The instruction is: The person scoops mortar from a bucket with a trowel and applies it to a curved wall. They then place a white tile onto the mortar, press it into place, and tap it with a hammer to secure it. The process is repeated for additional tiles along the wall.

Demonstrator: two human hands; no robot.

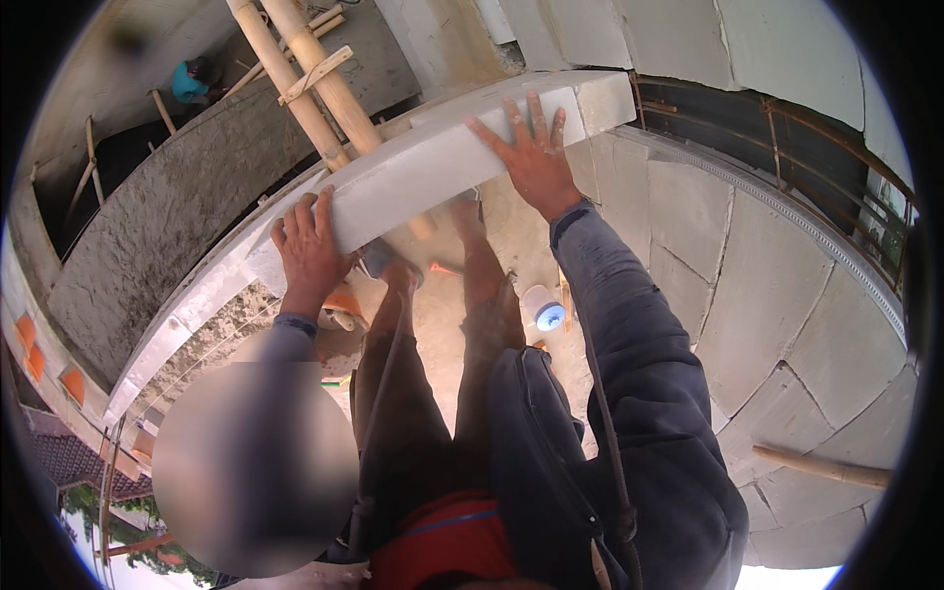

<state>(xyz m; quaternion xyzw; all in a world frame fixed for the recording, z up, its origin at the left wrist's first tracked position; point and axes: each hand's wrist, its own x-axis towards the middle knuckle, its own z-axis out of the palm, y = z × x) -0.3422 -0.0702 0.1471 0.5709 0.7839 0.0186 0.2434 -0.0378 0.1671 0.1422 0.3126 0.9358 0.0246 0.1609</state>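
A long white block (413,172) lies across the middle of the view at a ledge, in front of two bamboo poles. My left hand (307,241) grips its left part, fingers bent over the edge. My right hand (531,162) rests on the right part of the block, fingers spread and stretched out over the face near the upper edge. My feet and legs show below the block; a grey strap and a dark bag (526,433) hang at my body. A blurred patch hides much of my left forearm.
Bamboo poles (285,79) rise beyond the block. A person in teal (189,84) is at upper left, beyond a rough curved wall (172,197). A white bucket with blue lid (544,308) stands below right. Grey block walling (757,295) and rusty bars (826,147) line the right.
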